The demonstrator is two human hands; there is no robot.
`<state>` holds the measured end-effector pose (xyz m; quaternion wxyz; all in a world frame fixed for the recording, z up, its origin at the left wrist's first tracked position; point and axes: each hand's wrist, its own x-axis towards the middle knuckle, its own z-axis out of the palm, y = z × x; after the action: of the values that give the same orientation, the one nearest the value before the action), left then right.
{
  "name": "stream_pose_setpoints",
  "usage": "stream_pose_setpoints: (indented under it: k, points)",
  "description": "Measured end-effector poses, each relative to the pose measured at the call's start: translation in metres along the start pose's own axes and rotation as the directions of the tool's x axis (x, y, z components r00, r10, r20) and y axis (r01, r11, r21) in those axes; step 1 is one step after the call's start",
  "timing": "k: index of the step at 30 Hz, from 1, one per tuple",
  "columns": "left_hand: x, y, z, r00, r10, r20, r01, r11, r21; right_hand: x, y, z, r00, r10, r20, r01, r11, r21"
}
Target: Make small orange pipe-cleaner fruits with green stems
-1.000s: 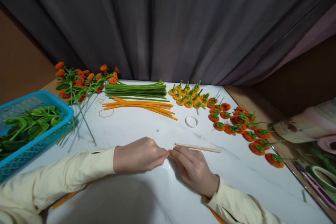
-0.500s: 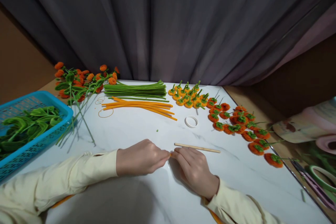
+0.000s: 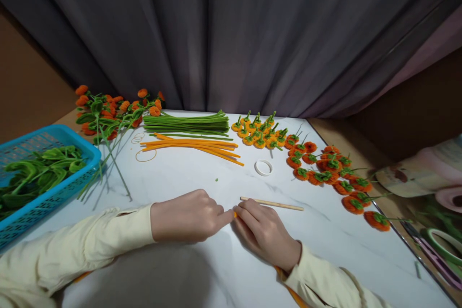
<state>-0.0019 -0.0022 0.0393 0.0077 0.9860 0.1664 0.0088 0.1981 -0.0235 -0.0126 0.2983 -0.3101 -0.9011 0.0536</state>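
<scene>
My left hand [image 3: 189,215] is closed, its index fingertip touching a small orange piece [image 3: 235,214] between the two hands. My right hand [image 3: 265,231] has its fingers pressed together on that same orange piece, most of which they hide. Just beyond the right fingers lies a thin wooden stick [image 3: 277,203]. Farther back are a white ring [image 3: 263,167], a row of orange pipe cleaners [image 3: 191,144] and a bundle of green ones [image 3: 187,123]. What the curled fingers of my left hand hold, if anything, is hidden.
A blue basket [image 3: 68,187] of green leaves stands left, near orange flowers with stems [image 3: 108,115]. Yellow flower heads [image 3: 260,140] and orange ones [image 3: 328,165] lie back right. Scissors [image 3: 429,250] and green tape [image 3: 445,246] are at the right edge.
My left hand has shifted slightly left, its index finger now more stretched out toward the orange piece. More of the orange piece shows at the right fingertips.
</scene>
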Motion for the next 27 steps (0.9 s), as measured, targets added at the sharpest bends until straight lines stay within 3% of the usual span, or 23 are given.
stream_pose_setpoints:
  k: [11, 21, 27]
  points:
    - [-0.0026, -0.0059, -0.0039, 1.0, 0.015, 0.013, -0.015, 1.0, -0.007, -0.0025, -0.001, -0.0026, 0.999, -0.011, -0.042, 0.011, 1.0, 0.003]
    - [0.0011, -0.001, -0.0003, 1.0, 0.015, 0.018, -0.015, 0.999, -0.051, -0.0019, 0.0, -0.0055, 0.98, -0.198, 0.003, 0.196, 0.968, -0.154]
    - [0.0028, 0.0003, 0.0017, 1.0, 0.018, 0.006, -0.018, 1.0, -0.012, -0.0046, -0.0001, -0.0017, 0.976, -0.217, 0.008, 0.216, 0.965, -0.15]
